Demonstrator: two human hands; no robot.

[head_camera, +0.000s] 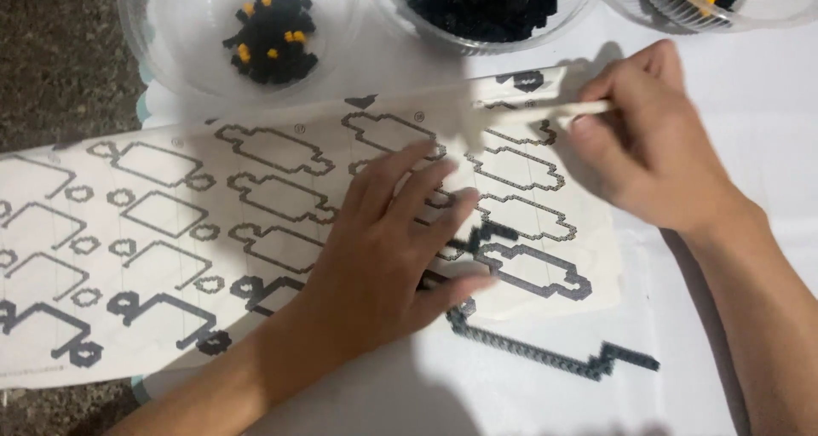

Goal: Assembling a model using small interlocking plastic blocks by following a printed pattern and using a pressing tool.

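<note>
Pressing flat under left hand (388, 249), instruction sheet (170, 223); right hand (656, 142) beyond.

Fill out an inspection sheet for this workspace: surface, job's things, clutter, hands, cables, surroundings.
Surface: white table, with dark speckled ground at the left edge.
Job's things: instruction sheet printed with outline diagrams, lying flat; black brick strip on the table just below the sheet's right end.
Clutter: three clear bowls along the top: left bowl with black and yellow bricks, middle bowl with black bricks, right bowl cut off by the frame.
Hands: left hand pressed flat on the sheet; right hand pinching the sheet's top right edge in its fingers.
Cables: nothing seen.
Surroundings: nothing seen beyond the table.
</note>
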